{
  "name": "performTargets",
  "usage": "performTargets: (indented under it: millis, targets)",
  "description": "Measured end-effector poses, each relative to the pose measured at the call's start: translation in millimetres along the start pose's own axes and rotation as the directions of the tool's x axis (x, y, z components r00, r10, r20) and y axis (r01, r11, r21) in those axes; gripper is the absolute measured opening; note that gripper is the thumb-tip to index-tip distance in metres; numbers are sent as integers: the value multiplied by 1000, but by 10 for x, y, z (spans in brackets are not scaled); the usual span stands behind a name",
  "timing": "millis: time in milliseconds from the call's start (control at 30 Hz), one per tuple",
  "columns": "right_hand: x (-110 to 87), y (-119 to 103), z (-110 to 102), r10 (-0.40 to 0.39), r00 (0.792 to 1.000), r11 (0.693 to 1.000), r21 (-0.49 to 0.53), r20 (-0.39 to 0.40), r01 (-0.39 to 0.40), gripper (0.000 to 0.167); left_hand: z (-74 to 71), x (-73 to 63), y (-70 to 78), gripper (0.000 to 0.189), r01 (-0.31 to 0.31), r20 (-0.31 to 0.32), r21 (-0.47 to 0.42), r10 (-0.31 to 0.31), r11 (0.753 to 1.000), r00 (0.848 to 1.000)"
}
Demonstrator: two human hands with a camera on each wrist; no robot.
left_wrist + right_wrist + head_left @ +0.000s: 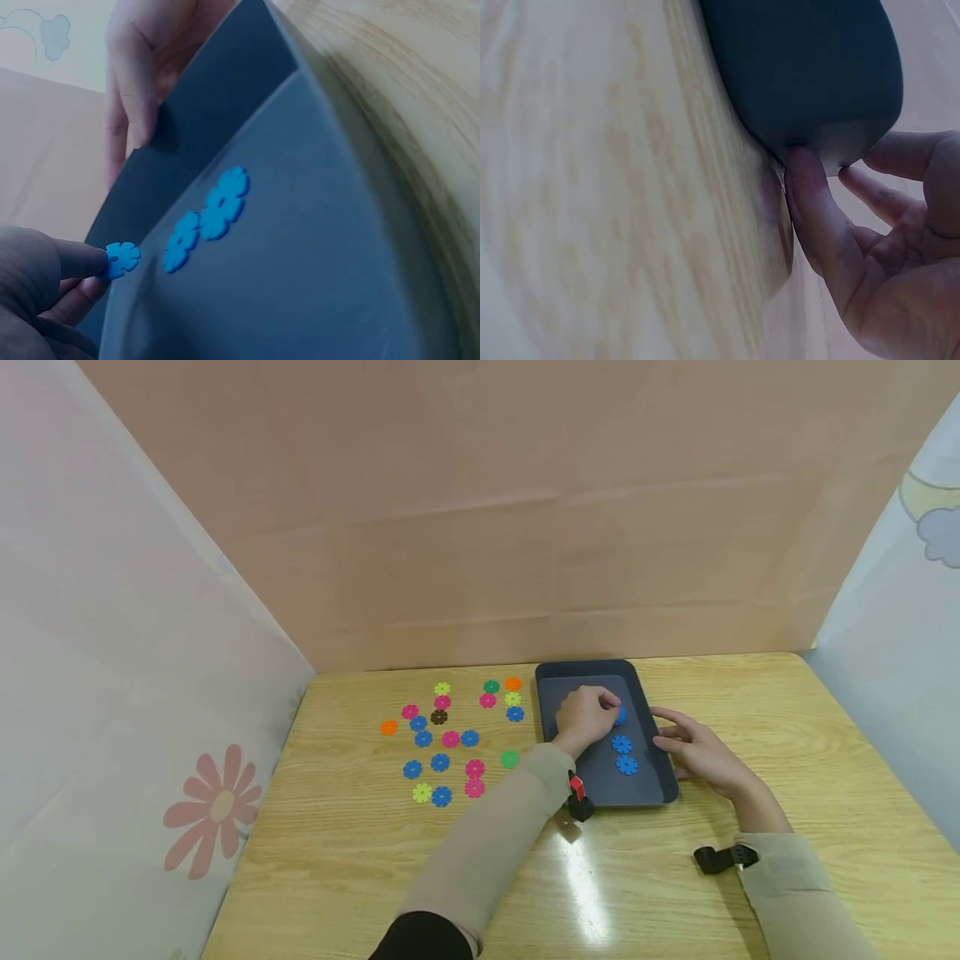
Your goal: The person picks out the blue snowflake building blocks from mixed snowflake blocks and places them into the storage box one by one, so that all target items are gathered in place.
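Observation:
My left hand [587, 718] pinches a blue notched plastic disc [125, 259] between thumb and forefinger, over the far part of the dark grey tray [600, 787]. Two more blue discs lie flat on the tray floor: one [621, 744] just nearer than the hand and another [627, 765] close in front of it. At the tray's right side, my right hand [705, 758] touches the outer wall with its fingertips, fingers fairly straight. In the right wrist view, the thumb [808, 180] and fingers meet the outside of the tray near its rim.
Left of the tray, loose notched discs lie spread on the wooden table [315, 860]: several blue [442, 796] and pink [475, 787], plus yellow [422, 792], orange [388, 727], green [509, 759] and brown [438, 717]. A brown paper backdrop [450, 527] stands behind.

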State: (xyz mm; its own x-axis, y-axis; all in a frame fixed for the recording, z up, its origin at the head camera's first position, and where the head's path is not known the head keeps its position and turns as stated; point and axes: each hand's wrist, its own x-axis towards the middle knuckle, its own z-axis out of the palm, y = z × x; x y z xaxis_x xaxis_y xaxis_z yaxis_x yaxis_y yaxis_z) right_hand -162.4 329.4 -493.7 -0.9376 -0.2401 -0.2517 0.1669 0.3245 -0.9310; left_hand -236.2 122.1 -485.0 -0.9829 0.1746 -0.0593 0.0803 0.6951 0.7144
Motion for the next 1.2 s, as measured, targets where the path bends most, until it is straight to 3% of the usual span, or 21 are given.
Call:
performTargets:
  millis: [200, 433, 633, 833, 1067, 1200]
  targets:
    - [6, 6, 4, 6, 1000, 1000, -21, -10, -6, 68, 80, 17, -37, 3, 6, 31, 56, -8, 998, 999]
    - [-2, 33, 21, 8, 1000, 1000, -23, -14, -8, 67, 15, -25, -95, 19, -58, 5, 53, 58, 997, 998]
    - [-12, 9, 28, 0, 1000, 999, -47, -24, -1, 66, -184, -89, -140, 22, -124, -57, 4, 124, 992, 991]
    - [-5, 12, 35, -1, 1000, 999, -37, -21, 0, 66, -420, -150, -290, 29, -182, -83, -25, 179, 983, 980]
    - [12, 34, 15, -8, 1000, 998, -63, -26, 7, 66, -789, -205, -553, 33, -155, -144, -24, 150, 988, 978]
    - [5, 40, 8, -8, 1000, 998, -59, -20, 7, 66, -917, -202, -778, 35, -132, -154, -37, 125, 991, 980]
